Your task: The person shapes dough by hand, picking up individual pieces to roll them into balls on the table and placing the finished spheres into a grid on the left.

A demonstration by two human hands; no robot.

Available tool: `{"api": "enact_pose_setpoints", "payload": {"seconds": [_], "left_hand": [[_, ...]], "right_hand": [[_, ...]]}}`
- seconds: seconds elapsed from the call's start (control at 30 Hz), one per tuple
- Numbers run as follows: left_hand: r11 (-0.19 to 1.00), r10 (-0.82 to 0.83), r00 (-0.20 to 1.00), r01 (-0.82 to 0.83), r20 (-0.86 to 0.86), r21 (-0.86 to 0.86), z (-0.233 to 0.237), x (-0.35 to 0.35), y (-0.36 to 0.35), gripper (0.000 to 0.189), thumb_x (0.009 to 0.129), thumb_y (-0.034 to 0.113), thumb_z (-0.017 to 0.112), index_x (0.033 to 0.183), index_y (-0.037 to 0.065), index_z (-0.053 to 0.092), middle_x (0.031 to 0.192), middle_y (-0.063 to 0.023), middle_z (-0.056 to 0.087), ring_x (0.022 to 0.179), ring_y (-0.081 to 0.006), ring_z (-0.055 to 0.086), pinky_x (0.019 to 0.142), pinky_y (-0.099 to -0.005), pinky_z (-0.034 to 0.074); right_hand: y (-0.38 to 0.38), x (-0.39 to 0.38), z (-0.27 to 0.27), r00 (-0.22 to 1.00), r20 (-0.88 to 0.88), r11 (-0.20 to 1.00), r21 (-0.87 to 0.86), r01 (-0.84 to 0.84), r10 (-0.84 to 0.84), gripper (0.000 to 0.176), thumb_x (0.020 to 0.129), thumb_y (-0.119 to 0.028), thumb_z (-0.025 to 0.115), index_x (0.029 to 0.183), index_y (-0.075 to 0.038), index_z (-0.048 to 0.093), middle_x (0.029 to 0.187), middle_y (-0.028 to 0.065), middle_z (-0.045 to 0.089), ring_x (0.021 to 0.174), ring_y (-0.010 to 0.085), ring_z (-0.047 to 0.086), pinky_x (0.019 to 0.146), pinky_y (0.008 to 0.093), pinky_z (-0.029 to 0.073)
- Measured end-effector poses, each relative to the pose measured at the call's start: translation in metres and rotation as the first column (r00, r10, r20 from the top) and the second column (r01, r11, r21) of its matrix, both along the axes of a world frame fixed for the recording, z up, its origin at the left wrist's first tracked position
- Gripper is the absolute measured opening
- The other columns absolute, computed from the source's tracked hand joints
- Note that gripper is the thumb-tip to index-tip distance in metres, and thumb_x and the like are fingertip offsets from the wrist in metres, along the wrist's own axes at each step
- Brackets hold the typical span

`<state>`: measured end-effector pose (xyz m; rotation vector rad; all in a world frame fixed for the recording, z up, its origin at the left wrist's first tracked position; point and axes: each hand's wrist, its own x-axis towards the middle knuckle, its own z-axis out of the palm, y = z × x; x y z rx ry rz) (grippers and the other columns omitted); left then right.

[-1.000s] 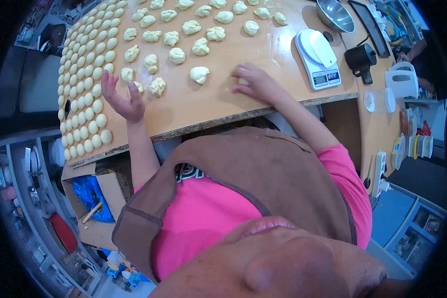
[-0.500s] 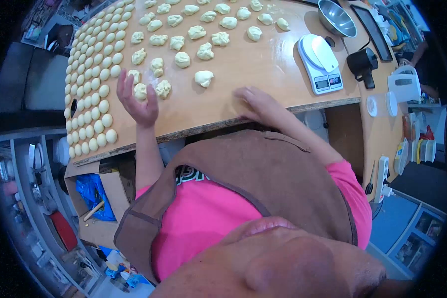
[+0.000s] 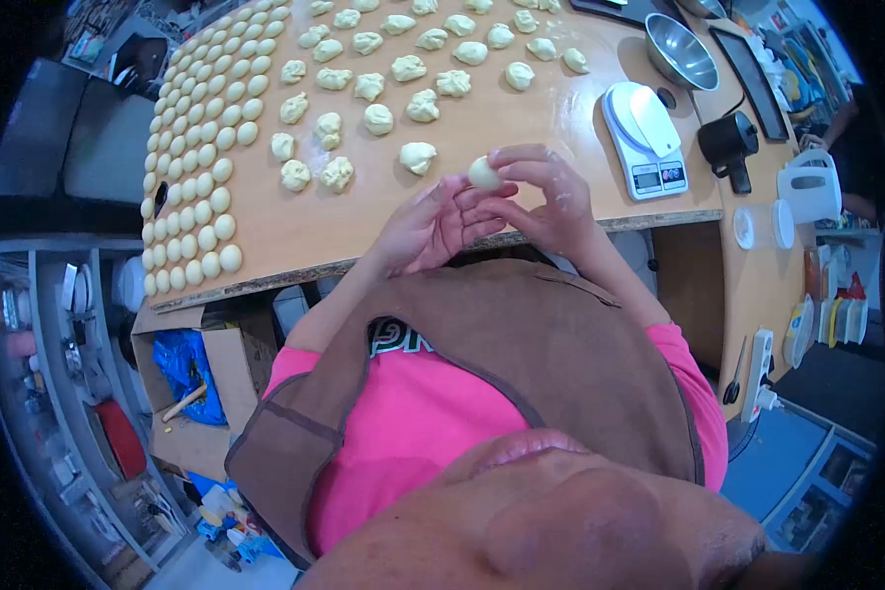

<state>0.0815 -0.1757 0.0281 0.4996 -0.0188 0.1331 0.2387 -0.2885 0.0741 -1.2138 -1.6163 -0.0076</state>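
Observation:
My right hand (image 3: 551,197) pinches a small smooth dough ball (image 3: 484,174) between its fingertips, just above the table's front edge. Close beside it is my left hand (image 3: 431,228), palm turned up and fingers stretched out, with its fingertips near the ball. Flour dusts the back of the right hand. Beyond the hands lies a rough dough lump (image 3: 418,157), the closest of several uneven pieces spread over the wooden table (image 3: 521,128). Rows of smooth round dough balls (image 3: 206,185) cover the table's left side.
A kitchen scale (image 3: 645,143) stands to the right, with a metal bowl (image 3: 680,51) behind it. A black jug (image 3: 728,147) and a white pitcher (image 3: 809,187) are further right. Below the table at left sits a cardboard box (image 3: 228,374). Another person's arm (image 3: 841,123) shows at far right.
My left hand has moved right, from the dough pieces to beside my right hand. My right hand has lifted from the tabletop and now shows a dough ball in its fingers.

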Motion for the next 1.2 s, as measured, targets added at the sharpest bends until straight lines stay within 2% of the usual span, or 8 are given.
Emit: {"api": "enact_pose_setpoints", "payload": {"seconds": [0.27,0.53,0.63,0.77,0.97,1.07,1.13,1.2], "left_hand": [[0.945,0.238,0.970,-0.219,-0.054,0.241,0.010,-0.007,0.011,0.041,0.096,0.016,0.052,0.133,0.001,0.041,0.122,-0.0128,0.055,0.114,-0.0241,0.055,0.095,-0.0361,0.049],[0.883,0.296,0.941,-0.204,-0.165,0.423,0.019,-0.003,0.010,0.042,0.093,0.009,0.056,0.132,0.001,0.044,0.117,-0.0121,0.057,0.107,-0.0219,0.059,0.092,-0.0357,0.051],[0.975,0.219,0.965,-0.212,-0.147,0.065,0.016,-0.002,0.015,0.039,0.093,0.009,0.055,0.130,0.001,0.044,0.117,-0.0123,0.057,0.109,-0.0209,0.058,0.094,-0.0361,0.051],[0.958,0.286,0.949,-0.279,-0.129,0.073,0.019,0.004,0.015,0.037,0.093,0.008,0.055,0.129,0.001,0.045,0.118,-0.0125,0.057,0.110,-0.0202,0.057,0.094,-0.0364,0.051],[0.881,0.409,0.907,-0.364,-0.102,0.302,0.024,0.008,0.015,0.040,0.090,0.007,0.060,0.127,0.000,0.047,0.120,-0.0124,0.057,0.108,-0.0199,0.058,0.094,-0.0353,0.051],[0.830,0.423,0.906,-0.392,0.010,0.397,0.026,0.003,0.021,0.046,0.088,0.006,0.062,0.130,0.000,0.045,0.123,-0.0126,0.056,0.109,-0.0197,0.057,0.094,-0.0341,0.049],[0.688,0.376,0.925,-0.323,0.061,0.650,0.030,0.001,0.028,0.051,0.086,0.006,0.064,0.133,0.000,0.043,0.125,-0.0127,0.056,0.108,-0.0201,0.058,0.095,-0.0336,0.048],[0.760,0.396,0.915,-0.370,0.069,0.534,0.033,0.006,0.023,0.051,0.088,0.008,0.063,0.133,0.000,0.042,0.123,-0.0120,0.057,0.107,-0.0200,0.059,0.094,-0.0336,0.049]], "right_hand": [[-0.004,-0.003,0.017,0.985,0.078,0.988,-0.022,0.155,-0.153,0.031,0.074,-0.003,0.073,0.104,-0.006,0.065,0.101,0.0116,0.066,0.084,0.0264,0.066,0.072,0.0343,0.054],[0.008,0.008,0.017,0.948,0.318,0.990,-0.131,0.043,0.001,0.022,0.075,-0.006,0.064,0.097,-0.006,0.067,0.087,0.0082,0.065,0.075,0.0229,0.065,0.061,0.0319,0.053],[0.013,0.010,0.015,0.926,0.373,0.997,-0.021,0.078,-0.065,0.022,0.072,-0.004,0.063,0.094,-0.006,0.066,0.085,0.0067,0.064,0.073,0.0215,0.064,0.059,0.0317,0.052],[0.023,0.006,0.010,0.934,0.326,0.987,0.115,0.114,-0.146,0.024,0.069,-0.004,0.063,0.092,-0.005,0.066,0.082,0.0059,0.063,0.070,0.0206,0.063,0.058,0.0314,0.051],[0.016,0.009,0.017,0.927,0.362,0.995,0.062,0.083,-0.100,0.022,0.070,-0.004,0.064,0.092,-0.005,0.067,0.081,0.0066,0.063,0.068,0.0202,0.063,0.055,0.0309,0.051],[0.021,0.005,0.021,0.978,0.158,0.991,0.044,0.128,-0.133,0.023,0.068,-0.003,0.066,0.091,-0.005,0.067,0.080,0.0064,0.063,0.066,0.0195,0.062,0.054,0.0305,0.050],[0.025,0.007,0.020,0.980,0.199,0.998,0.055,0.009,-0.020,0.027,0.066,-0.002,0.067,0.092,-0.005,0.068,0.079,0.0062,0.062,0.065,0.0199,0.062,0.054,0.0305,0.050],[0.023,0.013,0.019,0.964,0.264,0.999,0.048,0.002,-0.014,0.028,0.067,-0.002,0.066,0.094,-0.005,0.068,0.080,0.0062,0.063,0.066,0.0205,0.062,0.055,0.0307,0.051]]}}
